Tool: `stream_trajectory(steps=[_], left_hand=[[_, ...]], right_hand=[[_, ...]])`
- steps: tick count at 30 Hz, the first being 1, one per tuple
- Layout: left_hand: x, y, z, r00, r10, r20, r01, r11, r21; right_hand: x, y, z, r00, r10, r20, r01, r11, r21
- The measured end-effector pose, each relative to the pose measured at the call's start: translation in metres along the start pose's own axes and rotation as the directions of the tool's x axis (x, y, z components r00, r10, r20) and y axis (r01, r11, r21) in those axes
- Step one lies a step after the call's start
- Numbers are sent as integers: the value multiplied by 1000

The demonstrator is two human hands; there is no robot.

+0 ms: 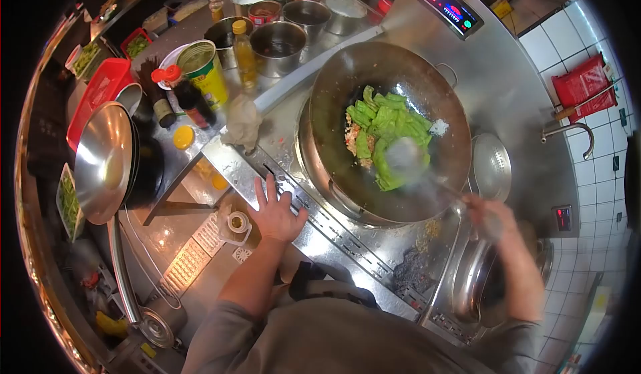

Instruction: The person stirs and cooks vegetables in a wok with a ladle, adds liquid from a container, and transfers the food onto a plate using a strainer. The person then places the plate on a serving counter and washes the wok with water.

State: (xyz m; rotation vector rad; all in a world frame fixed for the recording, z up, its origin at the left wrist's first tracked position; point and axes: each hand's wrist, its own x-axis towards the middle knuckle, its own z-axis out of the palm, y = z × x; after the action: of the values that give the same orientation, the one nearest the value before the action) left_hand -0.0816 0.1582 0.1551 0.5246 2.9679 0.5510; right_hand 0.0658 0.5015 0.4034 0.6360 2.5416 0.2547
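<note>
My right hand (493, 218), slightly blurred, is closed around the handle of a ladle (404, 157). The ladle's bowl is smeared by motion over green leafy vegetables (400, 125) in a large wok (334, 70). Light brown, crumbly bits of food (350, 135) lie beside the leaves on the left. My left hand (277, 218) has its fingers spread and rests at the steel stove edge (320, 230), holding nothing. A crumpled grey-beige cloth (242, 121) lies just beyond it.
Left of the wok stand a dark sauce bottle (190, 97), a yellow can (207, 77) and an oil bottle (244, 57). Metal pots (279, 43) line the back. A perforated strainer (492, 165) is right of the wok. A long-handled pan (103, 163) sits far left.
</note>
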Motion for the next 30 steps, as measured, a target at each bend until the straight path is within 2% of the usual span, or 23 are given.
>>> stream_trajectory(steps=[1,3,6,7,8,10,11,13,15,18,20,21,23,27,28,29,30], left_hand=[[1,1,0,1000,1,-4,-1,1000,-2],[2,2,-1,1000,5,-10,-5,1000,-9],[1,1,2,998,19,-54,-21,999,-46],[0,1,3,997,30,-76,-35,997,-63],[-1,2,3,998,30,-62,-34,998,-62],[0,1,1,999,24,-39,-27,998,-57],[0,1,1,999,18,-41,-21,998,-52],[1,2,2,999,15,-36,-16,999,-45],[2,6,-5,999,4,-36,-5,1000,-14],[2,8,-5,999,2,-50,-3,1000,-14],[3,5,-2,996,18,-82,-19,1000,-18],[2,3,1,994,32,-100,-34,999,-18],[3,6,2,993,28,-118,-30,999,-19],[2,7,-3,996,17,-89,-18,1000,-15],[1,7,-2,996,15,-88,-17,1000,-23],[2,7,-2,996,12,-92,-15,999,-31],[4,7,-2,995,14,-97,-17,999,-33]], right_hand=[[-4,20,-6,999,29,-31,-31,997,-66],[5,39,-29,972,234,4,-225,939,-259],[66,58,23,992,118,-34,-119,992,-28],[91,64,89,908,-132,-399,170,983,63],[109,68,138,630,-297,-718,458,888,35],[97,15,85,906,-197,-374,204,979,-21],[81,-3,50,980,-98,-175,83,993,-88],[39,13,-3,984,-4,-180,-21,990,-139],[14,48,-39,997,43,-64,-51,990,-130],[33,102,-9,941,-315,124,318,948,-3],[67,39,29,952,-282,118,238,926,293],[70,-11,29,991,-131,-31,133,912,388],[109,-40,75,956,-90,-279,222,844,487],[83,13,42,948,-8,-319,150,894,422],[74,29,26,976,44,-214,30,943,331],[69,46,21,970,48,-240,-10,988,157],[71,54,15,984,79,-163,-70,996,59]])
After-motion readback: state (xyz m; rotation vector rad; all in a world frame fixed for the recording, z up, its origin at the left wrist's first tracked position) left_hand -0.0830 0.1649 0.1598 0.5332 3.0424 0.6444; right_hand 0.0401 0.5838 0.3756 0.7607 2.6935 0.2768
